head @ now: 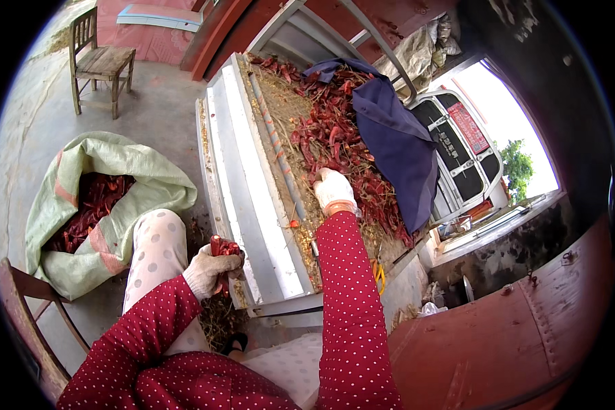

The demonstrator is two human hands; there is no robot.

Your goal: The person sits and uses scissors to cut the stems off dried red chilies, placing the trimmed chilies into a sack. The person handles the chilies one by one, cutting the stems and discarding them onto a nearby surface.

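My left hand (pixel 213 269), in a pale knit glove, grips a bunch of dried red chili peppers (pixel 224 247) above my knee. Out over the truck bed reaches my right hand (pixel 334 188), in a white glove, at the near edge of a heap of dried red chilies (pixel 338 136). Its fingers are curled and face away, so whether they hold a pepper is hidden. A dark blue cloth (pixel 389 138) partly covers the heap's far side. On the floor to the left stands an open pale green woven sack (pixel 169 174) with dark red chilies inside.
The folded-down metal side panel (pixel 246 195) lies between me and the bed. Yellow-handled scissors (pixel 378 277) lie near my right forearm. A wooden chair (pixel 105 61) stands at the upper left, another chair (pixel 31 328) at the lower left. Dry stems (pixel 218 323) litter the floor.
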